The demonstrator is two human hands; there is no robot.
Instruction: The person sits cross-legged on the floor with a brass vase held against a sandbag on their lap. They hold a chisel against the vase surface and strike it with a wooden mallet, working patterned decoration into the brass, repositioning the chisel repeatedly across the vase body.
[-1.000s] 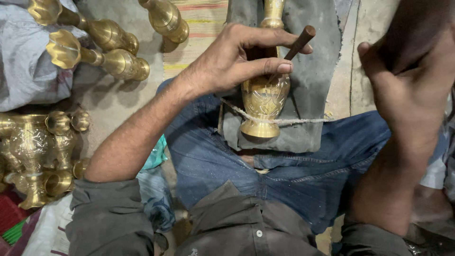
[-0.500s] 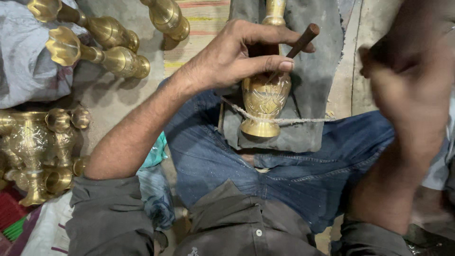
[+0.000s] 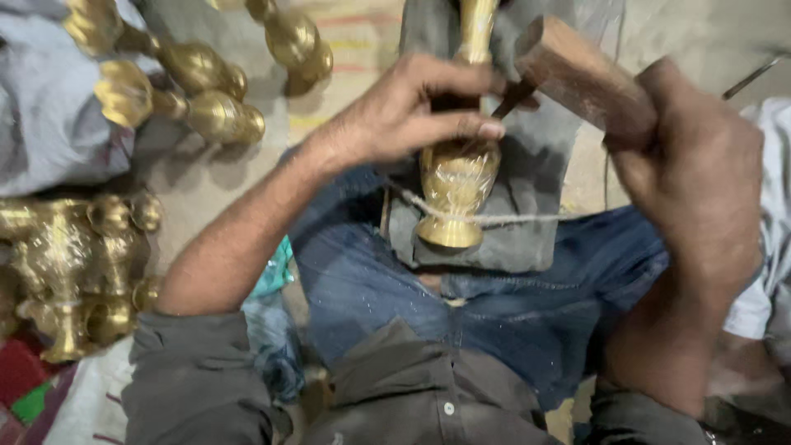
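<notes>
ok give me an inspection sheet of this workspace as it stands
surface: grey cloth pad over the lap, on blue jeans.
job's things: brass vase lies on the pad, a cord across its foot; thin dark chisel set against it; wooden mallet raised beside it.
clutter: other brass vases lie at upper left, brass pieces at left.
grippers: left hand has a grip on the chisel and rests on the vase; right hand holds the mallet.
cables: nothing seen, only the cord.
surroundings: pale cloth and floor at left.
</notes>
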